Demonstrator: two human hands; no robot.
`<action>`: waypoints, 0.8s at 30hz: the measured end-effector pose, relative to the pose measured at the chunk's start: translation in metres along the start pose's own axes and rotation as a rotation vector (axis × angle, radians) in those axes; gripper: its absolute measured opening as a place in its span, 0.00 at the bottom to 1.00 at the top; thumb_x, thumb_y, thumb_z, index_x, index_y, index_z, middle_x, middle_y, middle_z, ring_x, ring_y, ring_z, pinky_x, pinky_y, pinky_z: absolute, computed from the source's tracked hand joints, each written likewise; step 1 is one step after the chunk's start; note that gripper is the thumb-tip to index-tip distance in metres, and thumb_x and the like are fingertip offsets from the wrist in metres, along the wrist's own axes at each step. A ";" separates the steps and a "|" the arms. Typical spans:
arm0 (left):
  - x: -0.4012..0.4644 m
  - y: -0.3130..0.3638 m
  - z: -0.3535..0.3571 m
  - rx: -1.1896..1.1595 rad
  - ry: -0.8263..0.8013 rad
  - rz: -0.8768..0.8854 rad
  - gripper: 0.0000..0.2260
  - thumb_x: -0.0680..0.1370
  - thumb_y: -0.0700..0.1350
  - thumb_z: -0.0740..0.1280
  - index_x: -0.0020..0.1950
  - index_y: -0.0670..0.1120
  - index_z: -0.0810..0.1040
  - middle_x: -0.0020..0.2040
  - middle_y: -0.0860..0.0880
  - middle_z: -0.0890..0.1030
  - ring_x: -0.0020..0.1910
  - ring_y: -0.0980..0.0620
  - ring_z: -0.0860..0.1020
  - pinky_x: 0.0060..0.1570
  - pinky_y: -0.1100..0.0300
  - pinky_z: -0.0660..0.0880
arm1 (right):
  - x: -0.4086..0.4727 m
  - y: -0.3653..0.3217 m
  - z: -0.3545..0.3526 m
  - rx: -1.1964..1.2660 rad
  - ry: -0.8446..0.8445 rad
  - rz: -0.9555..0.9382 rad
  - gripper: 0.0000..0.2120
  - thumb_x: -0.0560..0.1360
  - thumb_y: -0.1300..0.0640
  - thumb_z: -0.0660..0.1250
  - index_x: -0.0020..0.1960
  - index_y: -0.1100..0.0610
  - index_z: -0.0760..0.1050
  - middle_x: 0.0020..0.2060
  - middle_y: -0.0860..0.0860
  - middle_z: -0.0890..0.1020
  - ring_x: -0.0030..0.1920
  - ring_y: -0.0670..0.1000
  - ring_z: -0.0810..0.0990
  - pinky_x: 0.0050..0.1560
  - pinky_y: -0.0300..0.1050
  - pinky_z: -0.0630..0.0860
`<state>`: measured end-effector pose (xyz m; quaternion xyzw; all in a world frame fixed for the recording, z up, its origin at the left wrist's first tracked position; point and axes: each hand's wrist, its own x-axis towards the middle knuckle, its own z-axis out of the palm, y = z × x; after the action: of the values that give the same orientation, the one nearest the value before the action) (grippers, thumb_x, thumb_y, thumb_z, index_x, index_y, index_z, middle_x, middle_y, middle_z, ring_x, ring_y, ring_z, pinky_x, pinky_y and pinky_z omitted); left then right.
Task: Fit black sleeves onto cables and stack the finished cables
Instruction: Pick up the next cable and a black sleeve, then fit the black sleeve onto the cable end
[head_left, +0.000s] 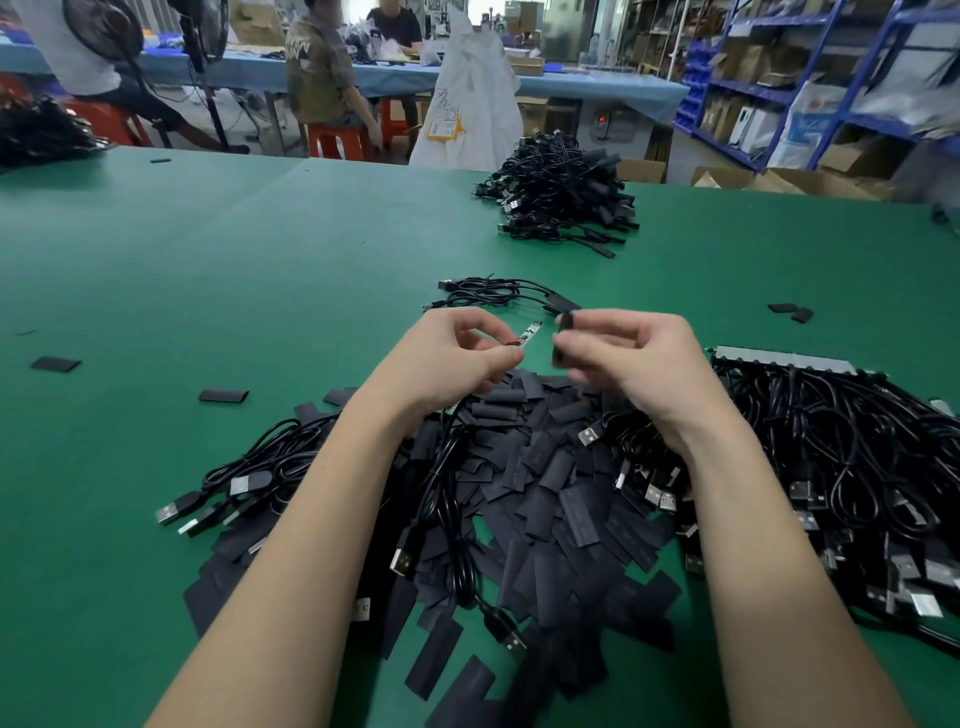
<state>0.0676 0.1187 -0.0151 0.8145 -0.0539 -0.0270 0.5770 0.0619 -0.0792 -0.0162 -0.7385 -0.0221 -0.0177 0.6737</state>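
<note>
Landmark: the heap of flat black sleeves (545, 499), matte rectangular pieces lying overlapped on the green surface (208, 260), nearest the viewer.

Item 1. Loose cable (447, 525), thin, glossy, black, with metal USB plugs, is laid across the heap; more plugs are seen at its left edge.

Item 2. Bundle of unsleeved cables (841, 457), tangled, is placed just right of the heap, touching it.

Item 3. Left hand (447, 358), raised above the far edge of the heap, fingers curled. A cable end with a small bare circuit strip (687, 328) is pinched between thumb and forefinger.

Item 4. Right hand (639, 358), also above the far edge, fingers curled; one black sleeve (563, 338), held upright, is pinched. The sleeve is just right of the strip tip, not touching it. The hands are held close, apart.

Item 5. Two finished cables (498, 293) are laid just beyond the hands.

Item 6. Stray sleeves (223, 396) are scattered left of the heap.

Item 7. Stack of finished cables (561, 192) is set well beyond the heap, toward the far right.
</note>
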 end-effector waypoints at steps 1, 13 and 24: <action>0.000 0.000 0.000 -0.002 -0.005 0.001 0.02 0.77 0.42 0.73 0.48 0.45 0.82 0.35 0.50 0.79 0.27 0.59 0.76 0.31 0.70 0.73 | 0.001 0.000 0.000 0.149 0.038 0.003 0.10 0.72 0.64 0.77 0.53 0.58 0.84 0.45 0.56 0.88 0.45 0.54 0.88 0.42 0.36 0.81; -0.005 0.005 0.002 -0.049 -0.051 0.013 0.01 0.78 0.41 0.73 0.48 0.44 0.83 0.35 0.50 0.80 0.27 0.60 0.76 0.31 0.70 0.73 | 0.001 0.002 0.017 0.453 0.111 -0.013 0.07 0.73 0.66 0.75 0.51 0.60 0.84 0.44 0.55 0.88 0.45 0.50 0.87 0.44 0.37 0.82; -0.005 0.003 -0.001 -0.087 -0.093 0.040 0.01 0.78 0.39 0.73 0.48 0.45 0.84 0.36 0.49 0.82 0.32 0.59 0.77 0.34 0.69 0.75 | 0.000 0.002 0.011 0.589 0.056 0.107 0.12 0.73 0.66 0.73 0.57 0.65 0.81 0.51 0.59 0.87 0.50 0.52 0.87 0.46 0.38 0.83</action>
<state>0.0630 0.1192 -0.0119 0.7853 -0.0956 -0.0556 0.6092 0.0624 -0.0683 -0.0187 -0.5105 0.0313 0.0049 0.8593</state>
